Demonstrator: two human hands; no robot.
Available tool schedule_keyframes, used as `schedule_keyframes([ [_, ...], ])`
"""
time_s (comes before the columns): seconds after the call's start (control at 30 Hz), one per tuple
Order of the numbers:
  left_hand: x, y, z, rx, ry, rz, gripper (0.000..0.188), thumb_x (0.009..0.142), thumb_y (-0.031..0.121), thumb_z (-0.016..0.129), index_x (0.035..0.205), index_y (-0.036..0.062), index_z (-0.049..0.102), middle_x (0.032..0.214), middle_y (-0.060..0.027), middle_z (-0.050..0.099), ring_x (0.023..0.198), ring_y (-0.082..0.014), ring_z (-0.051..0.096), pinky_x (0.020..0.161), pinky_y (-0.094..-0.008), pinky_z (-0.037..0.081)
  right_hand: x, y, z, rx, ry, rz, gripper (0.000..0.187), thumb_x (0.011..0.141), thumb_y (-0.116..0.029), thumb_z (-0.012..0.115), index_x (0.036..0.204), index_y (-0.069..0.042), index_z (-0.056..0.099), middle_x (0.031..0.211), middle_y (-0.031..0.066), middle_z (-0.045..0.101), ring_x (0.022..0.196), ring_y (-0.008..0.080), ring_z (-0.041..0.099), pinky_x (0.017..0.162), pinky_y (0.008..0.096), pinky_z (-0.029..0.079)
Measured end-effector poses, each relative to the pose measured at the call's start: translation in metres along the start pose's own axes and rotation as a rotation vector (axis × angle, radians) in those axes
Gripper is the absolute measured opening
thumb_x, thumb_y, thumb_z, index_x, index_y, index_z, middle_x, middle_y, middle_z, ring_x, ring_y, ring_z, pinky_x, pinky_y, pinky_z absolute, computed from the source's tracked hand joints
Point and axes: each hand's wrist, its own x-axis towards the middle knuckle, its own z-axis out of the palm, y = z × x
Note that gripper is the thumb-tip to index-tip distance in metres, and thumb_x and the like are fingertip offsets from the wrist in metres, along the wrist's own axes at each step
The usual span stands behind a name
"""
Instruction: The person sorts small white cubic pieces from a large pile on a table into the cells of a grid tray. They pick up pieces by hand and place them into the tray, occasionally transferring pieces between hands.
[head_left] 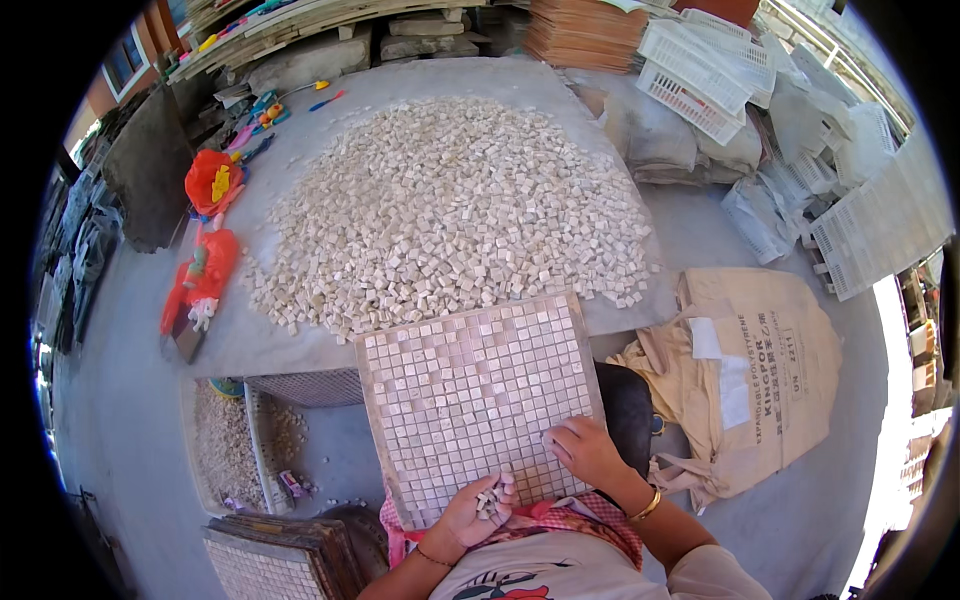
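Note:
A square mosaic board (366, 372) leans on my lap and against the table's near edge, its grid mostly filled with small cream stone tiles (480, 388). A few cells in its upper part are bare. Low on the board, my left hand (466, 518) is cupped palm up around several loose stone tiles (488, 502). My right hand (588, 452) rests near the board's right side, fingers pinched together with the tips down on the grid. Whatever lies between those fingertips is too small to make out.
A wide heap of loose stone tiles (450, 200) covers the tabletop (290, 345). Red plastic bags (212, 262) lie at its left. Below left are a crate of chips (225, 440) and stacked filled boards (262, 560). On the right lie a tan sack (790, 380) and white baskets (700, 75).

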Motion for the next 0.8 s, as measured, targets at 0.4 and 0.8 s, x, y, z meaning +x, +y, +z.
schedule_keyframes([
  [0.4,-0.022,0.018,0.004,-0.121,-0.037,0.124,0.018,0.090,0.016,0.049,0.092,-0.0013,0.053,0.082,-0.0098,0.052,0.071,-0.0151,0.048,0.059,-0.0227,0.044,0.011,0.003,0.001,0.060,0.008,-0.005,0.007,0.072,-0.009,0.060,0.079,-0.006,0.058,0.077,0.0081,0.056,0.077,0.0287,0.056,0.069,0.0389,0.046],
  [0.8,-0.047,0.023,-0.007,-0.109,-0.056,0.252,0.018,0.090,0.016,0.049,0.091,-0.0010,0.054,0.083,-0.0101,0.052,0.071,-0.0157,0.047,0.061,-0.0237,0.044,0.025,-0.017,-0.002,0.079,-0.071,-0.017,0.014,0.073,-0.007,0.059,0.086,-0.004,0.055,0.082,0.0113,0.054,0.082,0.0305,0.053,0.072,0.0402,0.044],
])
